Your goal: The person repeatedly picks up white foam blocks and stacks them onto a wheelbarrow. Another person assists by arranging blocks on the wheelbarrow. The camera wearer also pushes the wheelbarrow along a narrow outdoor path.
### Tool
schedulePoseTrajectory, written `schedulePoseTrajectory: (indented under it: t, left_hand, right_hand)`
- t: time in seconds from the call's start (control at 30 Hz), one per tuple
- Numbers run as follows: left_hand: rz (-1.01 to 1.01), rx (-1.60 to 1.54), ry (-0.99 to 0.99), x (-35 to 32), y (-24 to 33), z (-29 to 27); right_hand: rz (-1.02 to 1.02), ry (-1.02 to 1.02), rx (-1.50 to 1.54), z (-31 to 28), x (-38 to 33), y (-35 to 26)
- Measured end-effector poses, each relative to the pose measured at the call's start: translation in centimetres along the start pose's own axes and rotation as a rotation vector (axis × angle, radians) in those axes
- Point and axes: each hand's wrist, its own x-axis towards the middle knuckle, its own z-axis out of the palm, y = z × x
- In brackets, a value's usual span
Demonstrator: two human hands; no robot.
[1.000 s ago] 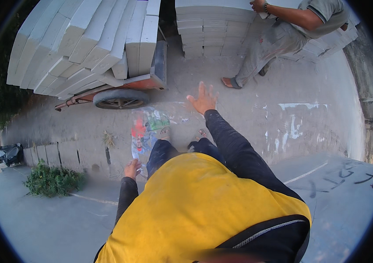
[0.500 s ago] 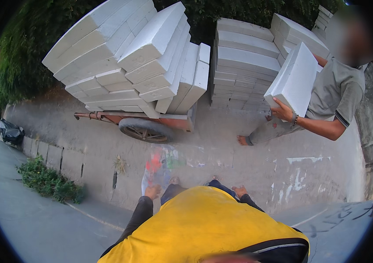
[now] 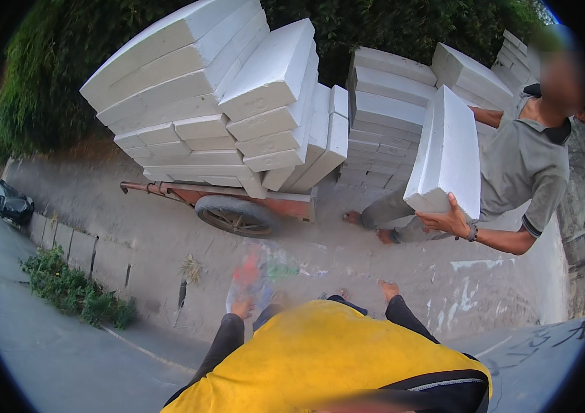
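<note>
My left hand [image 3: 242, 307] hangs low in front of me, next to a thin sheet [image 3: 247, 272] with red and green patches on the ground. Its fingers are smeared, and I cannot tell whether it touches the sheet. My right hand [image 3: 389, 289] is held out to the right, fingers stretched and nothing in them. Ahead, white building blocks [image 3: 161, 89] are piled high on a rusty red handcart [image 3: 285, 204]. At the right another person [image 3: 536, 158] carries two long white blocks [image 3: 447, 158] pressed together, one hand under the near end.
Behind the person stand more stacked white blocks [image 3: 388, 103] along a dark hedge [image 3: 347, 17]. The cart's wheel [image 3: 234, 215] rests on the dusty pavement. A small bush [image 3: 76, 286] grows at the left kerb. A rough wall [image 3: 576, 206] lines the right edge.
The other person has come leftward with the two blocks, toward the cart. My right hand has moved outward and slightly forward. The cart and its pile sit lower and farther right in view.
</note>
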Motion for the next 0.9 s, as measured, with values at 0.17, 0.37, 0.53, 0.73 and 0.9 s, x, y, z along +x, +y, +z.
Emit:
schedulePoseTrajectory:
  t: [0.17,0.37,0.53,0.73,0.9]
  left_hand:
    - [-0.052,-0.016,0.032,-0.4,-0.9,-2.3]
    - [-0.081,-0.084,0.094,-1.4,-3.2,-4.1]
    - [-0.081,-0.11,0.062,-0.6,-4.7,-5.2]
    - [-0.06,-0.169,0.062,1.8,-5.2,-5.9]
    - [-0.018,-0.181,0.025,2.6,-5.1,-5.8]
  right_hand:
    - [-0.083,-0.031,-0.107,3.7,0.7,0.0]
    - [0.046,-0.189,-0.015,7.2,-3.1,-1.5]
    - [0.067,-0.146,-0.151,8.0,-5.2,-4.0]
    - [0.035,-0.173,-0.055,6.5,-5.2,-5.3]
    - [-0.124,-0.175,-0.187,6.2,-3.7,-5.9]
